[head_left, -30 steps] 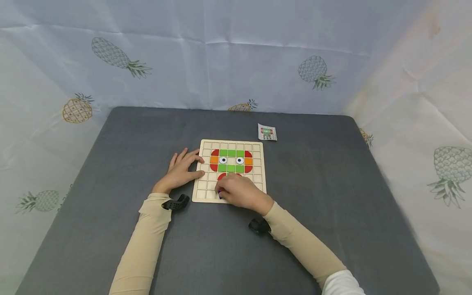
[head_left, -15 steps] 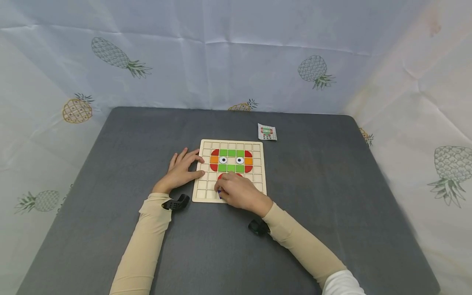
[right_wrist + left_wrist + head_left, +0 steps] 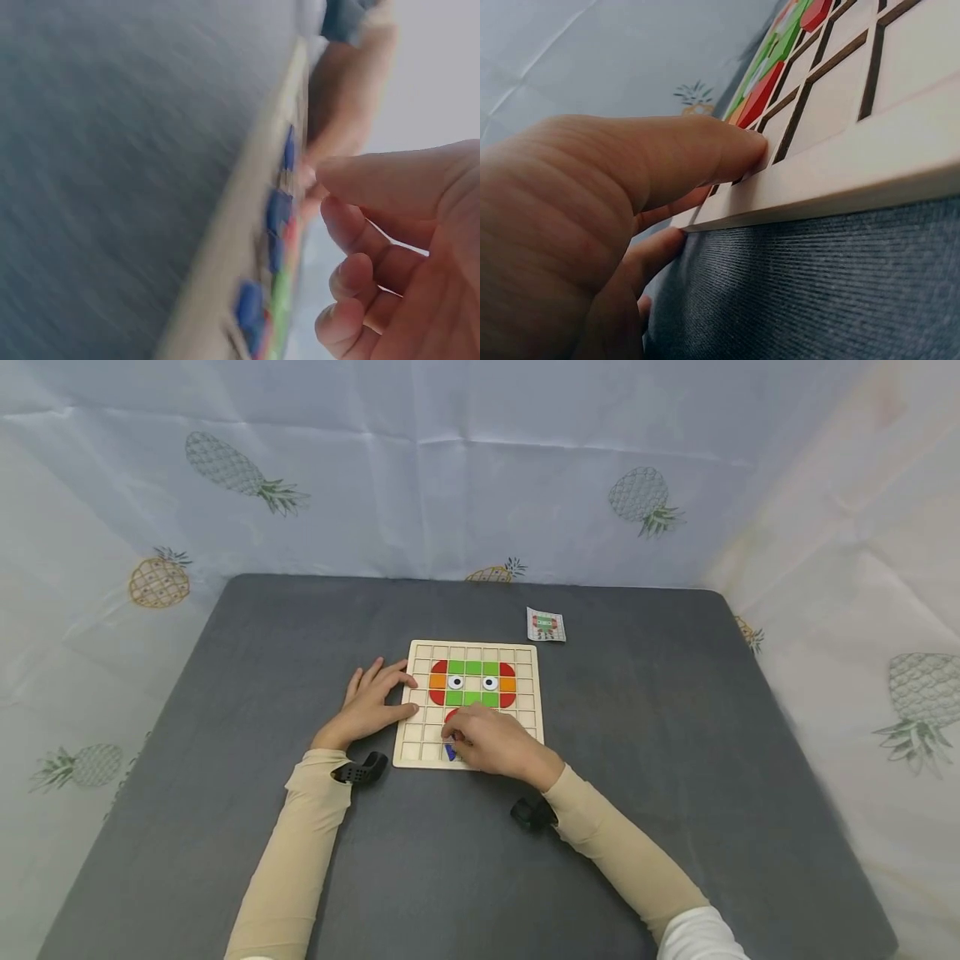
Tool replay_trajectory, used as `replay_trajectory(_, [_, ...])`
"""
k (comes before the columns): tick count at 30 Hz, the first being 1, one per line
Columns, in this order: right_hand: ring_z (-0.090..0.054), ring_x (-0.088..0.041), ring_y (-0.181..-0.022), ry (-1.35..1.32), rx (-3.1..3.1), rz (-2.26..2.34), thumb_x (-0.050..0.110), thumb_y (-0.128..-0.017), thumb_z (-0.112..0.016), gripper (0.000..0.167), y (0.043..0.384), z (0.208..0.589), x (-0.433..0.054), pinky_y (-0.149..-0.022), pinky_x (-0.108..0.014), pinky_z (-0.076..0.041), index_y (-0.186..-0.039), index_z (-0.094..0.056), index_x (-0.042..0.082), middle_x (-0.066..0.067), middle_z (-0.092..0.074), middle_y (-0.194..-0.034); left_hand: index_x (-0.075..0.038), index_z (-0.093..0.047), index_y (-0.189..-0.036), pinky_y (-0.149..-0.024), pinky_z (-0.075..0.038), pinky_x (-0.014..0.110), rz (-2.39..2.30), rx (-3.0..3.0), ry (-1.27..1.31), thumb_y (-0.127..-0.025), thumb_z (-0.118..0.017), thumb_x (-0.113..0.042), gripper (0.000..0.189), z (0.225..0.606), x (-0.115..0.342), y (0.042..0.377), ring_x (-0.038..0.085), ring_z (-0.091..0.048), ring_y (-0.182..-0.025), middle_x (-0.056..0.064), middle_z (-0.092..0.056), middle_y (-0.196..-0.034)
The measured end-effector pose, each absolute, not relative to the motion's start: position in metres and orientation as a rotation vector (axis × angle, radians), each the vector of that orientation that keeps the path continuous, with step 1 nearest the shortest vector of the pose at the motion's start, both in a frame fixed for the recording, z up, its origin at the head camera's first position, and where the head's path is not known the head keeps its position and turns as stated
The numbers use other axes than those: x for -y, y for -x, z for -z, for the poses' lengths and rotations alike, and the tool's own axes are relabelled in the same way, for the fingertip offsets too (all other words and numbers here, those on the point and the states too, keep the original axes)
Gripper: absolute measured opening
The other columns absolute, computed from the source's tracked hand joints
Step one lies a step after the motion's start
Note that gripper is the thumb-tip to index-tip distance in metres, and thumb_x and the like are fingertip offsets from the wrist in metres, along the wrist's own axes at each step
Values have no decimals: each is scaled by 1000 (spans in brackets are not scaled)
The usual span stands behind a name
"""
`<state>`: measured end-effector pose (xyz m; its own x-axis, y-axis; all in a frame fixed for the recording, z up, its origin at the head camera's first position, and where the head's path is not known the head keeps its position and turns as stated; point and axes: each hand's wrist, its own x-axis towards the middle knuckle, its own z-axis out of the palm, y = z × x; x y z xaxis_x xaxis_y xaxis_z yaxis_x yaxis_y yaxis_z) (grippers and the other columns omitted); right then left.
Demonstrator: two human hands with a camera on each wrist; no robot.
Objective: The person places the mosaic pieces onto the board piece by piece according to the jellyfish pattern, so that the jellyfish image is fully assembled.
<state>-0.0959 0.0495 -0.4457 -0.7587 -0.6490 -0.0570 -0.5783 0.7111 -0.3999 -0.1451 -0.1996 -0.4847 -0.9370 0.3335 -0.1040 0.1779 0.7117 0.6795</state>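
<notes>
A square wooden grid board point(image 3: 408, 752) lies on the table with red, green and orange tiles point(image 3: 472, 698) and two eye tiles set in it. My left hand point(image 3: 367, 706) rests at its left edge; in the left wrist view the thumb point(image 3: 727, 150) touches the board's rim. Over the lower part of the board is my right hand point(image 3: 495, 745), fingers loosely bent. Just below its fingertips a blue tile point(image 3: 451, 752) shows in the grid. The right wrist view, blurred, has several blue tiles point(image 3: 250, 304) along the near edge and nothing between thumb and index finger.
A small printed card point(image 3: 546, 625) with a similar tile picture lies behind the board's right corner. The dark grey table point(image 3: 660, 710) extends around the board. A pineapple-print cloth point(image 3: 450, 485) hangs behind it.
My right hand's fingers have come away from the blue tile, which now shows more fully, and the hand has shifted slightly right. The left hand stays at the board's edge.
</notes>
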Motion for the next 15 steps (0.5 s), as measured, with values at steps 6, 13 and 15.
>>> replay_trajectory(6, [-52,-12,-76,883,-2697,785,14,-100,-59,22,111,428,-74,-63,-25,-44,-118,-72,10,1,-66,-96,-15,-61,-123,-126,12,59,-1040,-2699,-406,-92,-71,-26,35,488,198,146,38,0,-159,11,-27,-168])
replay_trajectory(13, [-55,-17,-83,775,-2624,937,12,-102,-53,28,130,413,-113,-68,-30,-47,-126,-67,6,-6,-68,-103,-14,-57,-132,-125,12,61,-1079,-2650,-425,-91,-72,-27,46,498,210,144,40,1,-159,14,-24,-169])
replay_trajectory(15, [-55,-18,-87,748,-2624,931,12,-103,-51,29,137,406,-124,-71,-31,-48,-126,-67,7,-9,-69,-107,-16,-50,-142,-126,9,61,-1143,-2572,-390,-93,-71,-30,55,496,220,146,38,0,-159,13,-21,-170])
